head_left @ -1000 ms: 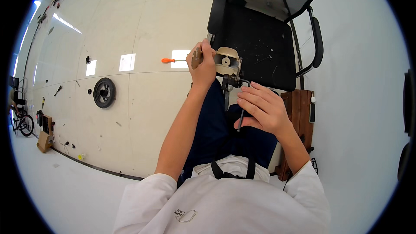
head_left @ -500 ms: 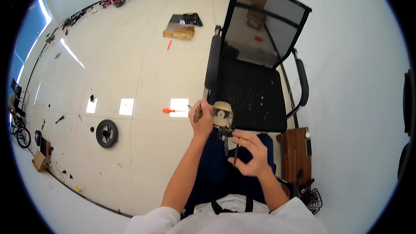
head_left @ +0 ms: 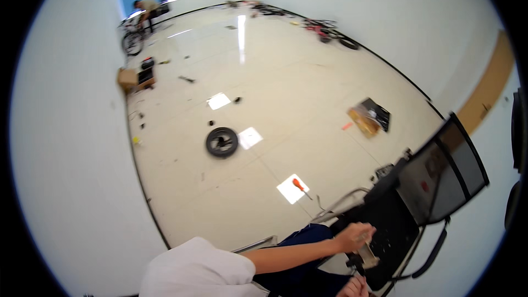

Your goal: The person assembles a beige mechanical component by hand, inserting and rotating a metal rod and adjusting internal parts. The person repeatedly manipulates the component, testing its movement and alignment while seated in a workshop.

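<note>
Fingers of your left hand [head_left: 352,237] clasp the tan part [head_left: 367,257], so brace it; can't tell with your right hand [head_left: 353,287].

Your left forearm [head_left: 294,257] stretches out to the right, its left hand [head_left: 355,237] curled closed, while your right hand [head_left: 353,287], cut off by the lower edge, lies nearer you with fingers bent.

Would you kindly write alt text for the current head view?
A left hand holds a beige part by a black chair, the right hand close below. A wheel and orange screwdriver lie on the floor; beyond, another person bends by a bicycle.
</note>
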Available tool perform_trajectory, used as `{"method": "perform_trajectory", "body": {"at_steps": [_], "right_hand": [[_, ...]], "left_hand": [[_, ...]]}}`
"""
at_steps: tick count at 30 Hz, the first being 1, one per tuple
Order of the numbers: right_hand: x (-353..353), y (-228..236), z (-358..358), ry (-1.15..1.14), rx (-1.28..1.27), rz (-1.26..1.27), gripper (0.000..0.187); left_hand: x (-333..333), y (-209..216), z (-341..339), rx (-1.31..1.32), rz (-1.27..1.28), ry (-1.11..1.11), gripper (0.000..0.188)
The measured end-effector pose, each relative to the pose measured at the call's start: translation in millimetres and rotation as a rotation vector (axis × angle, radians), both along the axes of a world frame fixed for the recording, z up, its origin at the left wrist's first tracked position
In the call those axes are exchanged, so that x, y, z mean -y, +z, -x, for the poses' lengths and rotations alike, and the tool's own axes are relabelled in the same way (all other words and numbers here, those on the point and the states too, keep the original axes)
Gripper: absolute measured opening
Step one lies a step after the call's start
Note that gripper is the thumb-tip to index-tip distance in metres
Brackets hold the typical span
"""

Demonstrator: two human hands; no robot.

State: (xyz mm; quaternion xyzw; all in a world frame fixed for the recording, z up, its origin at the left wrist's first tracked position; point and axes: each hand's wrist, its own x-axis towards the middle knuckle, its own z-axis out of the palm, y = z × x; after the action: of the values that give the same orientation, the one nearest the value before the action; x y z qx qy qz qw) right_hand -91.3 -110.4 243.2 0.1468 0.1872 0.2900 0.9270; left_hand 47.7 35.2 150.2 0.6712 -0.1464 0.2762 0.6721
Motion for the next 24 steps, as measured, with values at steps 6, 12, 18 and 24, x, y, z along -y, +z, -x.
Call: {"method": "perform_trajectory", "body": {"at_steps": [6, 12, 18, 24], "right_hand": [[22, -29, -15, 0.14, 0.051, 0.223, 0.038], [-8, -36, -2, 0.036, 0.036, 0.459, 0.043], [-40, -100, -18, -0.172, 0.238, 1.65, 0.044], [-20, -111, -32, -0.183, 0.518, 1.702, 0.042]], "left_hand": [[3, 6, 3, -0.031, -0.007, -0.035, 0.021], [3, 12, -1, -0.014, 0.167, -0.083, 0.03], [-2, 23, -5, -0.076, 0.098, -0.06, 0.023], [-10, 18, -10, -0.02, 0.081, -0.066, 0.011]]}}
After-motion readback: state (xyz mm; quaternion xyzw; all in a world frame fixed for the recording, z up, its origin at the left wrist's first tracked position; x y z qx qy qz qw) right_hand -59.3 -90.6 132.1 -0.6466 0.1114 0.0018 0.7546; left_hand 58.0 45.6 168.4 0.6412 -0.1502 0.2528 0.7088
